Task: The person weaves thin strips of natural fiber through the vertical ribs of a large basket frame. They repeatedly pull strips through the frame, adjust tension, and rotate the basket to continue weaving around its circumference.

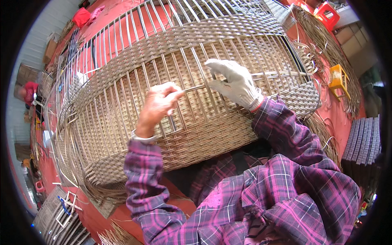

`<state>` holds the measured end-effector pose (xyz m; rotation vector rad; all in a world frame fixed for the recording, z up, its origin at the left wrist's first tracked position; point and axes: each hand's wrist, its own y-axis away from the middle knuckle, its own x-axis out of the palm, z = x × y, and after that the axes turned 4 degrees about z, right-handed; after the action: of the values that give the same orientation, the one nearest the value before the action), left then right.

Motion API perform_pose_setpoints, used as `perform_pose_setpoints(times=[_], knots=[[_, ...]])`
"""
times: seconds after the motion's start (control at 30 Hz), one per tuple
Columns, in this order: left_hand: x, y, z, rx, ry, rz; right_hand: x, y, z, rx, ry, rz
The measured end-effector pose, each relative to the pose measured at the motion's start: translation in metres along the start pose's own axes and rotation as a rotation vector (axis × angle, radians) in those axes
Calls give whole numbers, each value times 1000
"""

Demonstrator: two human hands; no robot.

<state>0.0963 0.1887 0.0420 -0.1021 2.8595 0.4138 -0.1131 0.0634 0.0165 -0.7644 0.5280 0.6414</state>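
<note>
A large woven wicker frame (196,143) lies across my lap, with bands of tan weave and bare metal rods crossing its open middle. My left hand (161,104), bare with a pale band at the wrist, pinches a thin brown rattan strip (194,88) over the rods. The strip runs right, to the thumb of my right hand (234,81). That hand wears a white knit glove; its thumb and forefinger are spread apart around a rod. Whether its hidden fingers touch the strip does not show. A pale strip (279,74) lies across the rods to its right.
Loose rattan strands (102,192) hang at the frame's left corner, and more lie in a heap (326,45) at the far right. A yellow stool (339,83) and a red stool (326,15) stand right. Grey woven panels (362,141) lie at the right edge.
</note>
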Motion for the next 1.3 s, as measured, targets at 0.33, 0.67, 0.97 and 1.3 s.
perform_pose_setpoints(times=[0.33,0.67,0.97,1.3], knots=[[6,39,-2,153,106,-330,19,-23,51,132,28,185],[-2,-16,24,-94,145,135,39,-23,22,329,-191,352],[-58,63,-8,-163,-136,-320,40,-33,46,-233,12,45],[-27,48,13,55,86,-378,44,-44,60,-13,334,424]])
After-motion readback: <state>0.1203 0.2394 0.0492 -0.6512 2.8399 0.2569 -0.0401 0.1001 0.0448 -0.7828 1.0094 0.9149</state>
